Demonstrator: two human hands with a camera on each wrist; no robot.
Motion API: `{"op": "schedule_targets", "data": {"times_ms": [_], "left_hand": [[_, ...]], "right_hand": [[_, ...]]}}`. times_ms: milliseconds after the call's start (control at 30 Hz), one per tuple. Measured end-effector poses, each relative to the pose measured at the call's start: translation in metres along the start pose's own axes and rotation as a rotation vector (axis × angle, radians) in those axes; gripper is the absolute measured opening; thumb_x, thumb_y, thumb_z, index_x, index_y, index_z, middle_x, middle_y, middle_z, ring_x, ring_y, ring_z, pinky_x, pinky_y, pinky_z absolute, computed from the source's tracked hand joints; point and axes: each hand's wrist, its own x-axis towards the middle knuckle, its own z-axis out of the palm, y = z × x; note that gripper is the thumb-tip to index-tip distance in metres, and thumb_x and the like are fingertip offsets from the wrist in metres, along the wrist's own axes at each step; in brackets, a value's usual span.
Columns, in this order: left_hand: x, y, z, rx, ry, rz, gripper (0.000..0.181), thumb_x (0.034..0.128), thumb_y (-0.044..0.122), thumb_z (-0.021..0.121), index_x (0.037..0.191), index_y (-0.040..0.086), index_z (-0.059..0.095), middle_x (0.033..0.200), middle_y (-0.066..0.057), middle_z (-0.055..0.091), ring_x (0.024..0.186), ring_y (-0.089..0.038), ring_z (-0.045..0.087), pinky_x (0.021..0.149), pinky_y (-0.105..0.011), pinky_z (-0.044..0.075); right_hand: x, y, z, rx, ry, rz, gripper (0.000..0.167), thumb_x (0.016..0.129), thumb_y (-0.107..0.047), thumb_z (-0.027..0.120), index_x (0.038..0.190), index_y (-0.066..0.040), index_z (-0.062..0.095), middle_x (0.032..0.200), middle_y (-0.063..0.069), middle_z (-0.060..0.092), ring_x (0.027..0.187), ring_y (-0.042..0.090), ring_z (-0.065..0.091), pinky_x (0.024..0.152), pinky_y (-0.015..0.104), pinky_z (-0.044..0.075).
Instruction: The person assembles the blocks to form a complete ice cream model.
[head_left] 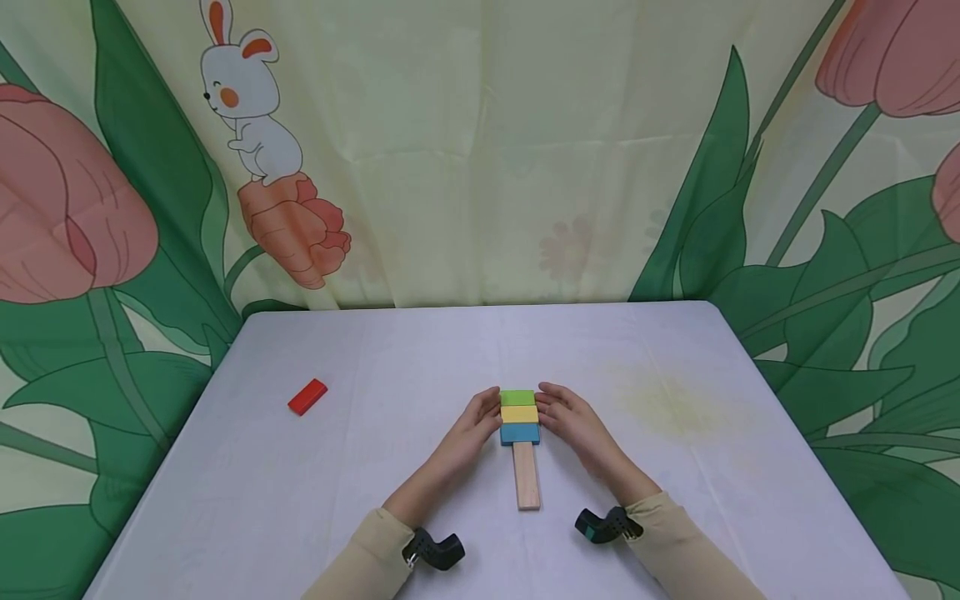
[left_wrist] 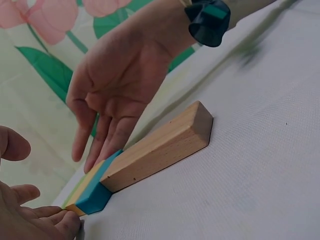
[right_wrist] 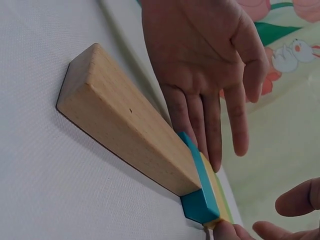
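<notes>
Green (head_left: 517,397), yellow (head_left: 519,414) and blue (head_left: 520,432) blocks lie crosswise, side by side on the table. A plain wooden block (head_left: 527,477) runs lengthwise from the blue one toward the person, its end against it. My left hand (head_left: 474,422) is at the left ends of the coloured blocks, my right hand (head_left: 573,418) at their right ends. In the left wrist view, the fingertips (left_wrist: 70,220) touch the row's near end. Extended fingers (right_wrist: 212,125) meet the blue and yellow blocks in the right wrist view. Neither hand wraps around a block.
A red block (head_left: 307,397) lies apart at the left of the white-covered table (head_left: 360,517). A printed curtain (head_left: 480,167) hangs behind the table's far edge. Black wrist cameras (head_left: 438,550) stick out below both hands.
</notes>
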Motion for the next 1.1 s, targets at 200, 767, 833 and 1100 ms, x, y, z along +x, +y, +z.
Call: {"op": "schedule_targets", "data": {"times_ms": [200, 767, 833, 1100], "left_hand": [[-0.002, 0.000, -0.001, 0.011, 0.005, -0.001, 0.060, 0.1089, 0.026, 0.044, 0.162, 0.007, 0.025, 0.167, -0.018, 0.030, 0.155, -0.033, 0.032, 0.122, -0.053, 0.033], [-0.015, -0.006, -0.021, 0.076, 0.064, 0.003, 0.052, 0.1091, 0.022, 0.045, 0.158, 0.007, 0.034, 0.161, -0.017, 0.041, 0.149, -0.035, 0.042, 0.121, -0.054, 0.036], [-0.016, -0.007, -0.026, 0.086, 0.091, 0.006, 0.052, 0.1088, 0.021, 0.046, 0.158, 0.008, 0.034, 0.160, -0.016, 0.042, 0.149, -0.034, 0.043, 0.120, -0.053, 0.036], [-0.029, -0.008, -0.057, 0.113, 0.153, 0.022, 0.052, 0.1082, 0.015, 0.047, 0.157, 0.005, 0.033, 0.157, -0.019, 0.043, 0.147, -0.037, 0.044, 0.120, -0.054, 0.037]], "right_hand": [[0.001, 0.000, 0.002, -0.011, -0.006, -0.006, 0.051, 0.109, -0.017, 0.044, 0.156, 0.000, 0.035, 0.157, 0.024, 0.044, 0.146, 0.038, 0.046, 0.115, 0.043, 0.044], [-0.001, -0.001, -0.016, -0.751, -0.088, -0.382, 0.042, 0.094, -0.020, 0.074, 0.134, -0.016, 0.065, 0.152, 0.008, 0.053, 0.144, 0.035, 0.047, 0.118, 0.060, 0.038], [-0.001, 0.001, -0.020, -0.860, -0.130, -0.475, 0.039, 0.091, -0.023, 0.077, 0.129, -0.019, 0.068, 0.151, 0.006, 0.055, 0.144, 0.034, 0.047, 0.119, 0.062, 0.035], [-0.007, 0.003, -0.030, -1.014, -0.283, -0.728, 0.041, 0.084, -0.045, 0.083, 0.119, -0.029, 0.069, 0.148, 0.000, 0.058, 0.151, 0.034, 0.039, 0.123, 0.067, 0.013]]}}
